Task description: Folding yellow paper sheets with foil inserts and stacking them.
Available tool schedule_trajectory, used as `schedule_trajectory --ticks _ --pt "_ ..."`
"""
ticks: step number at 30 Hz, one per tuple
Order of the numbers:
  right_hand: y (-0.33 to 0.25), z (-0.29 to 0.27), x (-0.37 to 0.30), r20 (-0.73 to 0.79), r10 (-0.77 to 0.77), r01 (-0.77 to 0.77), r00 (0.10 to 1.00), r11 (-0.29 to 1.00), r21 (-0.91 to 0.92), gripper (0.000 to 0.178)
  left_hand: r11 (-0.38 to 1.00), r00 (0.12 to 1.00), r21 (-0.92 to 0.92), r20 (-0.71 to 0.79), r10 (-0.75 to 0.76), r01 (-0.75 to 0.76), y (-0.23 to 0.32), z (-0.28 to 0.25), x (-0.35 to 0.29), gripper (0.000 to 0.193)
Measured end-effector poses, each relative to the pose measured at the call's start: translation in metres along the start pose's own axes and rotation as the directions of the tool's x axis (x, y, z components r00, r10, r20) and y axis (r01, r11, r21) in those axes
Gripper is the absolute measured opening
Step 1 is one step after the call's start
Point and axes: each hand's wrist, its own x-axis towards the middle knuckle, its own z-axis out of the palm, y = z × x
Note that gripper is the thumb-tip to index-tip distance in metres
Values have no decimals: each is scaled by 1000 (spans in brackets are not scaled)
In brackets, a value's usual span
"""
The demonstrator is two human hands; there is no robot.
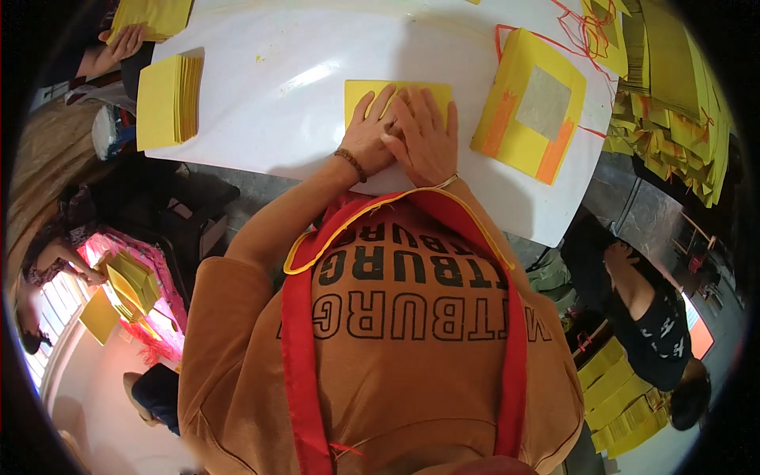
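Observation:
A yellow paper sheet or thin stack (357,93) lies on the white table in front of me; its thickness is hard to tell under my hands. My left hand (372,131) presses flat on it with the fingers stretched out, a beaded bracelet on that wrist. My right hand (428,142) lies beside it, also flat with extended fingers, and its thumb side overlaps the left hand. To the right rests a thick yellow paper bundle (505,83) with orange strips and a greyish rectangular patch. A fanned stack of yellow paper (168,103) sits at the table's left edge.
The white table (261,103) curves around me. Red string (584,30) tangles at its far right. Many yellow paper bundles (673,95) pile up beyond the right edge. At the far left, another person's hand (124,43) holds yellow paper (154,16). Other people sit behind on both sides.

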Motion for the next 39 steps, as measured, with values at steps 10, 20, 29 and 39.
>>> schedule_trajectory --ticks 10,20,29,39 --pt "13 31 -15 249 104 -62 963 983 -172 63 654 974 -749 -51 -221 109 -18 -1 -8 54" --pt "8 33 -16 295 99 -19 950 965 -261 70 972 979 -210 -151 -141 108 9 -31 -10 62" --pt "40 28 -38 24 260 -251 965 898 360 64 997 992 -25 104 78 -76 -4 -14 -32 66" --pt "10 -30 -34 603 693 -446 395 -429 786 53 991 993 84 62 102 -107 -7 -10 -36 63"
